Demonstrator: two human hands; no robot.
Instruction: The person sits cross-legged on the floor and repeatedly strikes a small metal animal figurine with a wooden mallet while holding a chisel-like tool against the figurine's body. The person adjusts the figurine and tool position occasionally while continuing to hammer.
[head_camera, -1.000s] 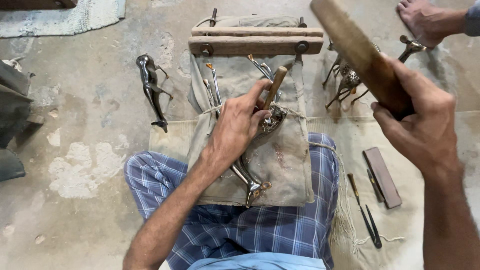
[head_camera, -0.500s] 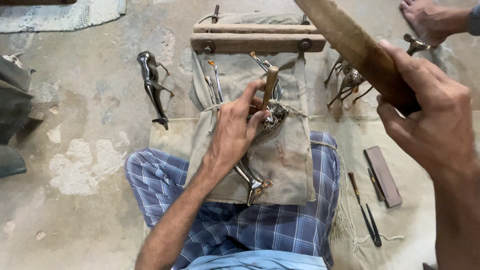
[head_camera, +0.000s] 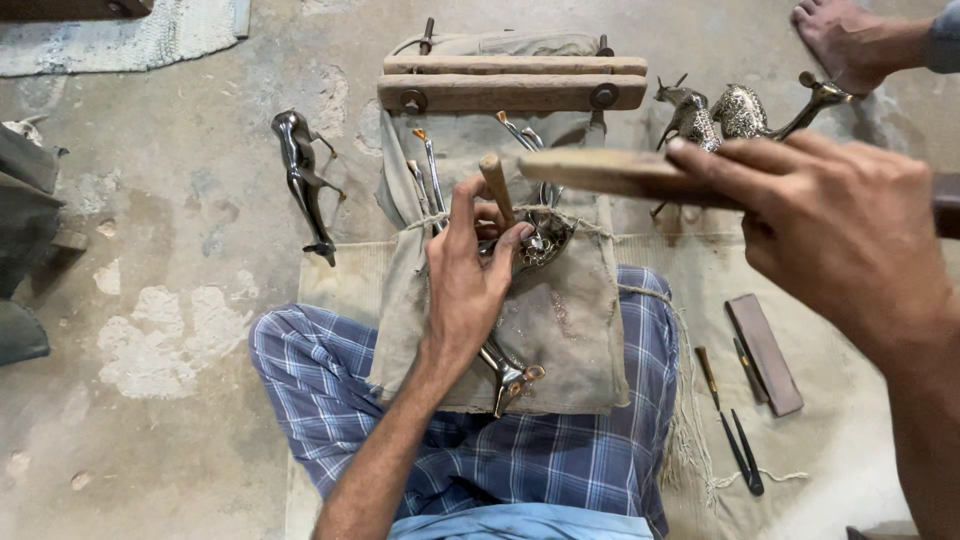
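The right hand (head_camera: 840, 235), clenched on the wooden mallet (head_camera: 610, 172), has swung down from its raised position toward the wooden-handled chisel (head_camera: 497, 187), which the left hand (head_camera: 470, 280) grasps upright on the brass deer figure (head_camera: 530, 262) across the lap cloth (head_camera: 560, 330).

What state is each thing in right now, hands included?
left hand: shut on punch, pressing it upright on the metal figure
punch: upright, tip on the figure
metal figure: lying on the lap cloth
right hand: shut on wooden mallet, raised
wooden mallet: level above the punch, not touching
dark figure: lying on the floor
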